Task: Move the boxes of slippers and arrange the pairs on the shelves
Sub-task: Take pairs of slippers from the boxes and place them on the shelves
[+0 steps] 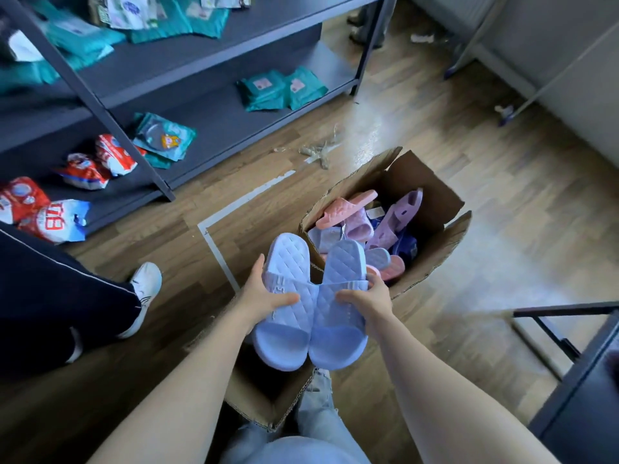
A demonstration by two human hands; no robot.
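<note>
Holding blue slippers [313,313]: left grip [264,293]; right grip [371,301]

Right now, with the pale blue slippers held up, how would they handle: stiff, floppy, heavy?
Probably light: the left hand and right hand each hold one pale blue slipper at its strap. Likely firm, not floppy: the thick soles hold their shape unsupported. Quilted surfaces should give grip.
</note>
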